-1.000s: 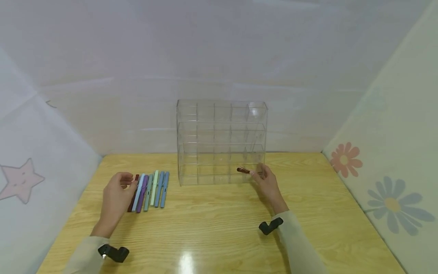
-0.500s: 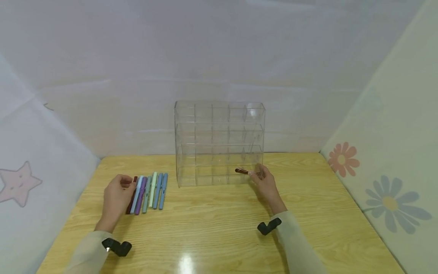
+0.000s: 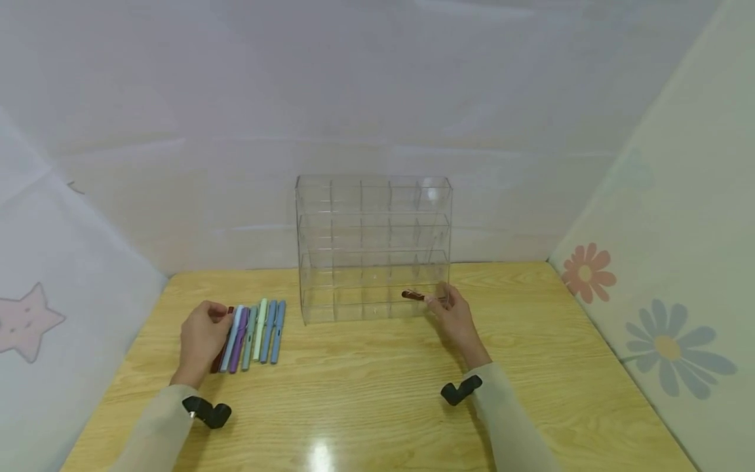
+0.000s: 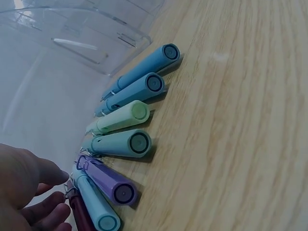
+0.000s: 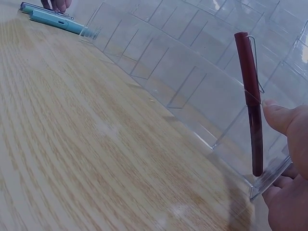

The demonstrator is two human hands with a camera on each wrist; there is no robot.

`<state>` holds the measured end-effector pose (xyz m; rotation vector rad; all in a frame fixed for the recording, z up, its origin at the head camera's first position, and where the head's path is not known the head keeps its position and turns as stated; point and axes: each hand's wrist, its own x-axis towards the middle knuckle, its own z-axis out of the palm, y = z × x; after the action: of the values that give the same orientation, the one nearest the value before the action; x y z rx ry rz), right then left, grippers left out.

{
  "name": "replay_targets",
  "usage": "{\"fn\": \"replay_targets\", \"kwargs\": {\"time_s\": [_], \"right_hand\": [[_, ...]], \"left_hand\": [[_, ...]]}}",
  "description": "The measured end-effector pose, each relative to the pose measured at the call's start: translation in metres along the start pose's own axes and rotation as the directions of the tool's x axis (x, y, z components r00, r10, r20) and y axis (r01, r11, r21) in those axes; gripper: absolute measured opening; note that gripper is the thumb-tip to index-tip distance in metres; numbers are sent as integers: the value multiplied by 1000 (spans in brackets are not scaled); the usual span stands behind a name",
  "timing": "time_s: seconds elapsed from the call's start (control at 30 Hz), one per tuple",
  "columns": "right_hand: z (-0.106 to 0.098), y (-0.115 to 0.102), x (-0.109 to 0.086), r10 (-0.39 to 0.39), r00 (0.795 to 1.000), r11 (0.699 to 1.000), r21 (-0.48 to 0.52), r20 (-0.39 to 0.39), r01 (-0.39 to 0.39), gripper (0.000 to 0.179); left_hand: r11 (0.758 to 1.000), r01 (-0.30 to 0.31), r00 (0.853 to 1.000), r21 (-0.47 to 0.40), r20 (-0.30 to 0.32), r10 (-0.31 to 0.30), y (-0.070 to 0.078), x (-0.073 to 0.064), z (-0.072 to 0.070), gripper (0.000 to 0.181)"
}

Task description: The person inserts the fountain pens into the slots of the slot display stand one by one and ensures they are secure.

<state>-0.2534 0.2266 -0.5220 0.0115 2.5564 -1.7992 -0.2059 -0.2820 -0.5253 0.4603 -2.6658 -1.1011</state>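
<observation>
On the left of the table lies a row of several capped pens. In the head view my left hand is at the row's left end, beside a dark red pen. Its fingertips reach that pen's clip end, with a gap between thumb and fingers. Light blue and purple pens lie beside it. My right hand holds the lower right corner of a clear compartment organizer, thumb in front, fingers round the side wall. Another dark red pen leans in the bottom right compartment, close to the thumb.
Further along the row are a grey-green pen, a pale green pen and two blue pens. The organizer has several tiers and stands near the back edge of the wooden table. Pale cloth walls surround the table.
My left thumb and fingers have drawn a little closer together at the dark red pen. The right hand keeps its place on the organizer. The whole view has shifted slightly.
</observation>
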Motion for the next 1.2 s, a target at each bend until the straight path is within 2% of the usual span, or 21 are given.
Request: {"fn": "replay_targets", "kwargs": {"time_s": [0.13,0.37,0.57,0.77,0.93,1.2], "right_hand": [[0,0,0,-2,1000,1000,-4,3,2,80],[0,0,-1,-11,1000,1000,15,-2,11,81],[0,1,-1,-5,1000,999,46,12,4,81],[1,1,-1,-1,1000,999,45,18,0,80],[1,1,0,3,1000,999,51,30,-5,82],[-1,-9,-5,27,999,998,61,30,-29,80]], "left_hand": [[1000,14,1000,7,1,-14,-6,5,2,28],[1000,-2,1000,22,-1,2,-13,9,1,28],[998,5,995,62,101,-11,-10,14,-9,40],[990,13,974,139,224,-44,-6,22,-21,58],[989,41,965,145,250,-76,-9,24,-24,71],[992,11,960,127,276,-46,-8,23,-32,69]]}}
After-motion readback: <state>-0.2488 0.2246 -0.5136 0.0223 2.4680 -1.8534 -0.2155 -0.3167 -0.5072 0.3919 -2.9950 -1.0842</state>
